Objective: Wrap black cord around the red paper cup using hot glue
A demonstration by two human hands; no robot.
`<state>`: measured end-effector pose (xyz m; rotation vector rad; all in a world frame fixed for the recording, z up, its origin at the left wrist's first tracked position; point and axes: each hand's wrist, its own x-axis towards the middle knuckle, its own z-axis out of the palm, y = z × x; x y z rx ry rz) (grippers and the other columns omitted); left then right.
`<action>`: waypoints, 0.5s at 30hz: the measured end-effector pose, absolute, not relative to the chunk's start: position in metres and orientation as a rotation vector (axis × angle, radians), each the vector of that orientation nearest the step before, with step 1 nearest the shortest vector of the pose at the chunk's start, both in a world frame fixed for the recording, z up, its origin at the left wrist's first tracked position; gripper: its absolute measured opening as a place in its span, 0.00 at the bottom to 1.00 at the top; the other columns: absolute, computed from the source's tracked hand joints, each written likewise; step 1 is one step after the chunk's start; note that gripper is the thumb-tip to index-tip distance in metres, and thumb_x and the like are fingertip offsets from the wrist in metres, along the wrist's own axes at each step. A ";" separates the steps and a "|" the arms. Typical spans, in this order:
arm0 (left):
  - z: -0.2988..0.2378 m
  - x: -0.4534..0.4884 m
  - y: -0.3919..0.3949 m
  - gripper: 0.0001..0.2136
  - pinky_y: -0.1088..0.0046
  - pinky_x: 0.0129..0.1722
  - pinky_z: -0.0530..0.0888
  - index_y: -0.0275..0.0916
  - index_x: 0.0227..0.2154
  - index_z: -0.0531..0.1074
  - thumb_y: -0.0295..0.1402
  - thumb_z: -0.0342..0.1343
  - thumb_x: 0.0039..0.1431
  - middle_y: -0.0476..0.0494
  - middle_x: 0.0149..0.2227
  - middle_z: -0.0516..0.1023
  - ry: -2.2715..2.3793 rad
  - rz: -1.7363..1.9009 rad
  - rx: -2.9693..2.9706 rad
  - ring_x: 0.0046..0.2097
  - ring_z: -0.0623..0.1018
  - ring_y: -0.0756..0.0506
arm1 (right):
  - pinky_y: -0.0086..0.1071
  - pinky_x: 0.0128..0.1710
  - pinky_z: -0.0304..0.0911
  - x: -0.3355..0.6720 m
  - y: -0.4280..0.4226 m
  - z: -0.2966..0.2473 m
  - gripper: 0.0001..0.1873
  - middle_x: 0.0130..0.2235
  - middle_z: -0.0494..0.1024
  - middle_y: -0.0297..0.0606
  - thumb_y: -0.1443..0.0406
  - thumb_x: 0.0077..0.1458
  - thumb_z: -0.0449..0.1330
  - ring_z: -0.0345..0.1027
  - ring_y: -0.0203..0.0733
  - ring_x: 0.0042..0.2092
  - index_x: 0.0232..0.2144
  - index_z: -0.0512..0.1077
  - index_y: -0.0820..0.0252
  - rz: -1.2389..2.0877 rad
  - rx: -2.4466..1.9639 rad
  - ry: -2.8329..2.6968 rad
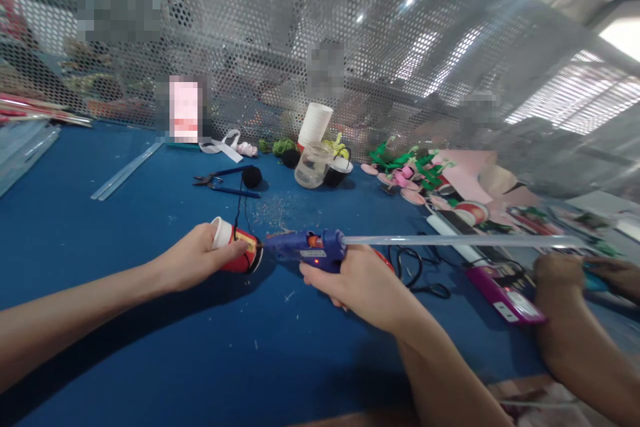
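Observation:
My left hand (203, 255) is closed around a red and white paper cup (225, 237), tilted on its side with its base toward the right. Black yarn (237, 213) runs from the cup up to a black yarn ball (252, 177) beside blue-handled pliers (220, 180). My right hand (353, 280) grips a blue glue gun (320, 245), whose nozzle points left at the cup's base; whether it touches I cannot tell. A long clear glue stick (460, 240) sticks out of the gun's back, and a small red light glows on its side.
A stack of white cups (316, 123), a clear plastic jar (311, 167) and a black-and-white cup (338, 172) stand at the back. Pink and green craft pieces (410, 177) lie to the right. A purple power strip (507, 297) with cables is near another person's arm (575, 333). Glue sticks (127, 171) lie left.

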<state>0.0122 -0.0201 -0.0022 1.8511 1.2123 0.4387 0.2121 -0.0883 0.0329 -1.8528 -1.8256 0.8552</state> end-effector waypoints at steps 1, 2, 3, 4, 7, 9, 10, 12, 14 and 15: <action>-0.002 0.012 -0.020 0.16 0.76 0.17 0.48 0.38 0.13 0.56 0.43 0.47 0.47 0.55 0.14 0.52 1.219 0.437 1.849 0.18 0.52 0.54 | 0.21 0.15 0.53 0.212 -0.088 0.032 0.11 0.11 0.62 0.28 0.64 0.45 0.51 0.57 0.29 0.14 0.16 0.65 0.62 0.849 -1.847 -1.827; -0.002 0.012 -0.020 0.16 0.76 0.17 0.48 0.38 0.13 0.56 0.43 0.47 0.47 0.55 0.14 0.52 1.223 0.434 1.848 0.18 0.52 0.54 | 0.21 0.15 0.53 0.211 -0.088 0.032 0.11 0.11 0.62 0.28 0.64 0.45 0.51 0.57 0.29 0.14 0.16 0.65 0.62 0.839 -1.844 -1.831; -0.002 0.013 -0.021 0.16 0.76 0.17 0.48 0.38 0.13 0.56 0.43 0.47 0.47 0.55 0.15 0.52 1.223 0.432 1.850 0.18 0.52 0.54 | 0.22 0.15 0.53 0.211 -0.088 0.032 0.11 0.11 0.62 0.28 0.64 0.45 0.51 0.57 0.29 0.14 0.15 0.64 0.62 0.827 -1.847 -1.837; -0.001 0.013 -0.021 0.16 0.77 0.17 0.48 0.38 0.13 0.57 0.43 0.47 0.47 0.55 0.15 0.52 1.222 0.431 1.852 0.18 0.51 0.54 | 0.22 0.15 0.53 0.211 -0.089 0.032 0.11 0.11 0.62 0.28 0.64 0.45 0.51 0.57 0.29 0.14 0.15 0.64 0.62 0.815 -1.855 -1.846; -0.001 0.014 -0.021 0.16 0.77 0.17 0.48 0.38 0.13 0.58 0.43 0.47 0.47 0.55 0.14 0.52 1.220 0.431 1.858 0.18 0.51 0.54 | 0.23 0.15 0.51 0.210 -0.091 0.034 0.12 0.11 0.62 0.28 0.64 0.44 0.51 0.56 0.29 0.14 0.13 0.62 0.61 0.800 -1.883 -1.872; 0.000 0.014 -0.020 0.16 0.76 0.17 0.48 0.38 0.13 0.58 0.43 0.47 0.46 0.55 0.14 0.52 1.227 0.438 1.855 0.18 0.51 0.54 | 0.23 0.14 0.50 0.210 -0.091 0.034 0.12 0.10 0.61 0.28 0.64 0.44 0.51 0.55 0.29 0.14 0.13 0.62 0.61 0.806 -1.887 -1.876; 0.000 0.014 -0.020 0.16 0.76 0.17 0.48 0.38 0.13 0.58 0.43 0.47 0.46 0.55 0.14 0.52 1.226 0.443 1.855 0.18 0.51 0.54 | 0.23 0.14 0.50 0.210 -0.091 0.034 0.12 0.10 0.61 0.28 0.64 0.44 0.51 0.55 0.29 0.14 0.13 0.63 0.61 0.808 -1.884 -1.869; 0.000 0.014 -0.020 0.16 0.76 0.17 0.48 0.38 0.13 0.57 0.43 0.47 0.46 0.55 0.14 0.52 1.224 0.445 1.855 0.18 0.51 0.54 | 0.22 0.14 0.50 0.210 -0.090 0.033 0.12 0.11 0.62 0.28 0.64 0.44 0.51 0.55 0.29 0.14 0.14 0.63 0.61 0.804 -1.880 -1.846; 0.001 0.014 -0.021 0.16 0.77 0.17 0.49 0.38 0.13 0.57 0.44 0.47 0.46 0.55 0.14 0.53 1.219 0.440 1.856 0.18 0.52 0.54 | 0.22 0.14 0.50 0.210 -0.090 0.032 0.12 0.11 0.62 0.28 0.64 0.44 0.51 0.55 0.29 0.14 0.13 0.63 0.61 0.790 -1.879 -1.837; 0.001 0.014 -0.021 0.16 0.77 0.17 0.49 0.38 0.13 0.57 0.44 0.47 0.46 0.55 0.14 0.53 1.215 0.436 1.855 0.18 0.52 0.54 | 0.22 0.14 0.50 0.210 -0.090 0.032 0.13 0.11 0.62 0.28 0.64 0.44 0.51 0.55 0.29 0.14 0.13 0.62 0.61 0.783 -1.880 -1.843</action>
